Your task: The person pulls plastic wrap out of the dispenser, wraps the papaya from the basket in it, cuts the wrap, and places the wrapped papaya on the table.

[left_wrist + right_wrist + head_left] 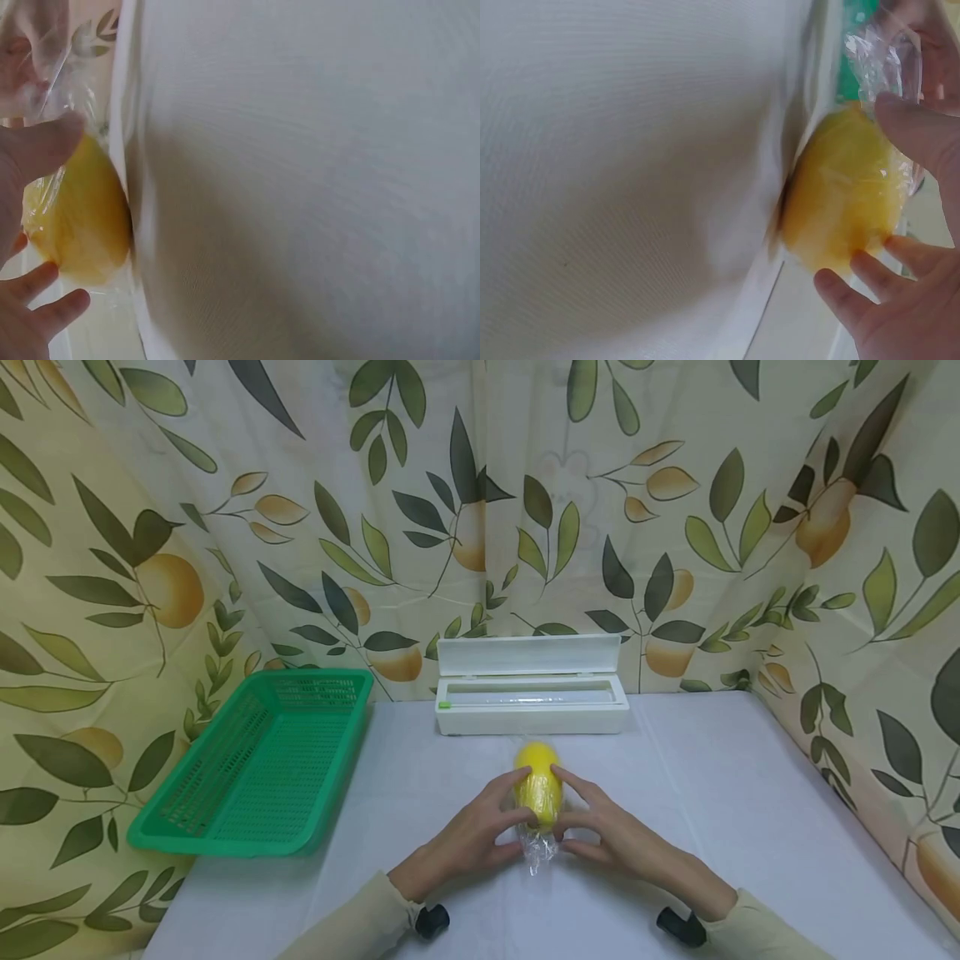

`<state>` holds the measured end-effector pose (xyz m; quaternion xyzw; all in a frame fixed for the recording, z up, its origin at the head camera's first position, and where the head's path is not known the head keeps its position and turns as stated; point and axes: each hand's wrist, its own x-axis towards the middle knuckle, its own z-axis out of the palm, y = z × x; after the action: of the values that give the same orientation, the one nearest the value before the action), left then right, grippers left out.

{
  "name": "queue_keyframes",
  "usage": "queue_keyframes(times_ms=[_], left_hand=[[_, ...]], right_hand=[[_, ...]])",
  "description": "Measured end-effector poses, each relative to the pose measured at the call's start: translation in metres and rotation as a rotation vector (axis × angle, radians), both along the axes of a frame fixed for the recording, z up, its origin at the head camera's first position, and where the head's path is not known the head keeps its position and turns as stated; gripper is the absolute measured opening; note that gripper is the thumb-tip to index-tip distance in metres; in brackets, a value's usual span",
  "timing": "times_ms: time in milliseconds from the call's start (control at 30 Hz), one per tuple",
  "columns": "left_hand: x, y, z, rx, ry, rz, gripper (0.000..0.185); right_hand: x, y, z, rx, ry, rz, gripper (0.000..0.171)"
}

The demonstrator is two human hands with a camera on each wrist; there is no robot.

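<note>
A yellow lemon [538,777] wrapped in clear cling film lies on the white table [750,827], in front of me at the middle. My left hand [501,810] holds its left side, thumb and fingers curled round it. My right hand [581,814] holds the right side the same way. A twisted tail of film [537,853] sticks out toward me between the thumbs. The left wrist view shows the lemon [82,217] between thumb and fingers [41,304], with loose film [37,67] above. In the right wrist view the lemon [840,202] lies under the thumb [919,131].
A green plastic basket [255,768] stands at the table's left, with nothing in it. A white cling film dispenser [531,706] with its lid up sits at the back, just beyond the lemon. A leaf-patterned curtain [862,610] closes in the back and both sides.
</note>
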<state>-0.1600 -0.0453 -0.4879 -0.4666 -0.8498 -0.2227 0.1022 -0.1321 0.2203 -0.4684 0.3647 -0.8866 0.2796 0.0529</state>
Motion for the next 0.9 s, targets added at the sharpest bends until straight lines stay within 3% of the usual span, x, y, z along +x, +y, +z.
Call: queue_keyframes(times_ms=[267, 467, 567, 700, 900], left_hand=[[-0.003, 0.003, -0.003, 0.132, -0.018, 0.029, 0.01], [-0.005, 0.006, 0.0, 0.266, -0.169, 0.081, 0.006], [-0.005, 0.009, 0.004, 0.303, -0.216, 0.084, 0.007], [-0.004, 0.01, 0.007, 0.316, -0.224, 0.096, 0.008], [-0.003, 0.01, 0.009, 0.321, -0.238, 0.094, 0.007]], right_hand=[[-0.002, 0.002, 0.001, -0.017, -0.03, -0.052, 0.023], [-0.005, 0.004, 0.002, -0.055, -0.073, -0.066, 0.012], [-0.006, 0.005, 0.004, -0.062, -0.093, -0.049, 0.023], [-0.006, 0.002, 0.005, -0.068, -0.051, -0.033, 0.039], [-0.01, -0.005, 0.004, -0.134, 0.047, -0.075, 0.023]])
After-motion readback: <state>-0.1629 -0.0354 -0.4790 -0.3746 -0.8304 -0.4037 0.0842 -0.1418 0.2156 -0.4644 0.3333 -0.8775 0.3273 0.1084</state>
